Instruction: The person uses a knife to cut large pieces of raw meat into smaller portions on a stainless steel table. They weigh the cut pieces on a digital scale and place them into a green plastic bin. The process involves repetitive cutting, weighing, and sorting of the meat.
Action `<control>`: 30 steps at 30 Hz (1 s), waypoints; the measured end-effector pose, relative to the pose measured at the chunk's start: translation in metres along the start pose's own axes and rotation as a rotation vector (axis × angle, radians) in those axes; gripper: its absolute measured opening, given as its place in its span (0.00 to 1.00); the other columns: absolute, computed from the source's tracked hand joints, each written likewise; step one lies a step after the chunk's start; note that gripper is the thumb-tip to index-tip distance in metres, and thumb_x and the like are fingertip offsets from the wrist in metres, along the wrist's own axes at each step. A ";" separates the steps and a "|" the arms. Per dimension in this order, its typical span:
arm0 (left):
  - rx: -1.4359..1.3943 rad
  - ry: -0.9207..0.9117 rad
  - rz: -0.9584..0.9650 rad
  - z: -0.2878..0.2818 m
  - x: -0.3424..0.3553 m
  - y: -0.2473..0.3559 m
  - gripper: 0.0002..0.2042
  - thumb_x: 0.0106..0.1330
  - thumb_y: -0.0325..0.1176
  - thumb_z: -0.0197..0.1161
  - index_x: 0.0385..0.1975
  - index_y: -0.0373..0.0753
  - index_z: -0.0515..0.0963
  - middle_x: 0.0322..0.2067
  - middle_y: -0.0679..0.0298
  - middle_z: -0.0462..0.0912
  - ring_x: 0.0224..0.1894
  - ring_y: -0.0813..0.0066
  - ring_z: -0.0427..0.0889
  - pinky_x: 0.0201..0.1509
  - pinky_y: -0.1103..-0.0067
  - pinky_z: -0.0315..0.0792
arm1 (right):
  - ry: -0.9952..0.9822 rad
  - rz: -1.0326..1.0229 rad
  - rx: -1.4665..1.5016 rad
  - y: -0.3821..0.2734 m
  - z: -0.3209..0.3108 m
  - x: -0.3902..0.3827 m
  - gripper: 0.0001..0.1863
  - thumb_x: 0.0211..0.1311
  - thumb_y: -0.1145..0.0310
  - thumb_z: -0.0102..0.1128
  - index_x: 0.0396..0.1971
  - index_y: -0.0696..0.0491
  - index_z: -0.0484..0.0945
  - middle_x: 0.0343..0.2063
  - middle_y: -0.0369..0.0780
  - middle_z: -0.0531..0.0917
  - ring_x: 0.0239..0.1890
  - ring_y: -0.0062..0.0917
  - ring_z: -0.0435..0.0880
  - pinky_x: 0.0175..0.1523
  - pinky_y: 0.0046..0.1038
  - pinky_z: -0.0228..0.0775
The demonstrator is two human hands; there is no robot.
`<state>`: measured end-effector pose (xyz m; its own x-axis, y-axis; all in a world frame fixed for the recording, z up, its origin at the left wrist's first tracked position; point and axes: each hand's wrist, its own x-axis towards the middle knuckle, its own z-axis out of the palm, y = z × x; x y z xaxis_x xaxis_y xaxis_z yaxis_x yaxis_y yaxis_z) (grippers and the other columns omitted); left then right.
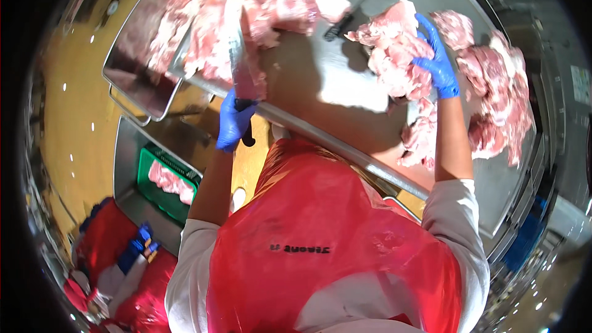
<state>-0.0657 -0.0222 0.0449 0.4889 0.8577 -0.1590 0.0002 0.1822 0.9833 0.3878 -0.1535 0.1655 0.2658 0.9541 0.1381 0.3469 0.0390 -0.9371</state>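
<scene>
In my blue-gloved left hand (233,124) is a knife, gripped by its dark handle at the table's near edge. Its wide blade (240,65) points away from me, over raw pale-pink meat (213,31) piled on the left of the table. My right hand (439,61), also gloved in blue, has its thumb and fingers around a chunk of raw meat (398,55) on the right half of the table. The underside of that chunk is hidden. Below the right hand lies a smaller meat piece (420,135), partly covered by my forearm.
A second knife with a black handle (338,28) lies on the steel table (290,80). More meat (496,92) is heaped at the right. A steel bin (139,55) holds meat at the left. A green crate (148,169) with meat stands near a co-worker's gloved hand (143,240).
</scene>
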 end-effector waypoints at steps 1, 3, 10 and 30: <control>0.015 -0.048 0.013 0.006 0.004 -0.003 0.19 0.54 0.13 0.56 0.46 0.38 0.75 0.35 0.70 0.78 0.37 0.81 0.76 0.43 0.82 0.71 | -0.001 0.042 0.010 0.002 -0.026 -0.005 0.50 0.37 0.62 0.71 0.67 0.53 0.61 0.67 0.39 0.64 0.70 0.31 0.58 0.73 0.37 0.48; 0.108 -0.144 0.024 0.031 0.010 0.004 0.18 0.54 0.14 0.56 0.45 0.37 0.75 0.35 0.70 0.78 0.37 0.81 0.76 0.43 0.82 0.71 | -0.005 0.136 0.005 0.024 -0.075 -0.017 0.45 0.42 0.64 0.69 0.66 0.51 0.64 0.66 0.38 0.66 0.70 0.29 0.58 0.72 0.35 0.50; 0.219 -0.321 -0.026 0.089 0.001 0.007 0.19 0.53 0.15 0.56 0.47 0.35 0.74 0.38 0.66 0.80 0.42 0.77 0.78 0.50 0.78 0.72 | -0.097 0.167 -0.538 0.112 -0.134 -0.015 0.35 0.57 0.75 0.64 0.66 0.48 0.65 0.62 0.39 0.72 0.65 0.30 0.68 0.69 0.31 0.58; 0.375 -0.165 0.091 0.126 -0.015 0.024 0.19 0.55 0.16 0.55 0.47 0.35 0.74 0.36 0.70 0.78 0.38 0.84 0.75 0.44 0.83 0.70 | 0.691 0.147 -0.104 0.033 -0.134 -0.156 0.12 0.63 0.71 0.63 0.45 0.58 0.82 0.35 0.35 0.85 0.32 0.15 0.79 0.38 0.18 0.70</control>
<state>0.0364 -0.0916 0.0817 0.6350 0.7680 -0.0838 0.2536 -0.1048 0.9616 0.4781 -0.3404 0.1557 0.8137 0.5395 0.2164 0.3384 -0.1369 -0.9310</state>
